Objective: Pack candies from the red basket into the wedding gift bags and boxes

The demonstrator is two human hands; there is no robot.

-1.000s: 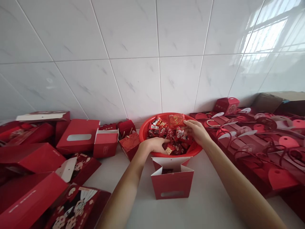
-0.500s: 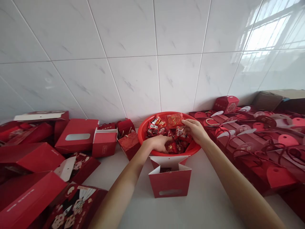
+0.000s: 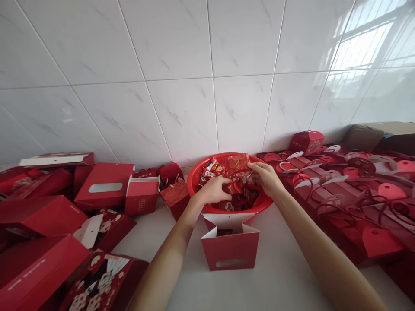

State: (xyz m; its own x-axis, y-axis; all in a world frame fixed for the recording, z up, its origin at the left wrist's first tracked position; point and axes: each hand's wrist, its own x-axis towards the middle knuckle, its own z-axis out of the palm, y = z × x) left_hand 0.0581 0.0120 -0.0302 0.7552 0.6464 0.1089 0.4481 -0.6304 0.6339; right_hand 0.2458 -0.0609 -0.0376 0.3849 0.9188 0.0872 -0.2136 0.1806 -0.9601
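A round red plastic basket (image 3: 194, 176) stands against the wall, filled with wrapped candies (image 3: 215, 167) in red, white and gold. My left hand (image 3: 214, 190) reaches over the basket's near left side, thumb and fingers apart above the candies; no candy is clearly gripped in it. At the basket's right side, my right hand (image 3: 264, 178) pinches a small wrapped candy (image 3: 248, 178) with a shiny clear wrapper. A flat red packet with gold print (image 3: 238, 163) lies just beyond its fingertips. Directly in front of the basket stands a red gift box (image 3: 231, 252), its top open and something dark inside.
Red gift boxes (image 3: 105, 183) of several kinds crowd the left side. Rows of red boxes with rope handles (image 3: 343, 207) fill the right, with a brown carton (image 3: 363, 138) behind them. The tiled wall (image 3: 181, 116) rises right behind the basket.
My left hand has lifted slightly and its thumb and fingers have spread apart. The candies under it have shifted. My right hand has stayed nearly in place.
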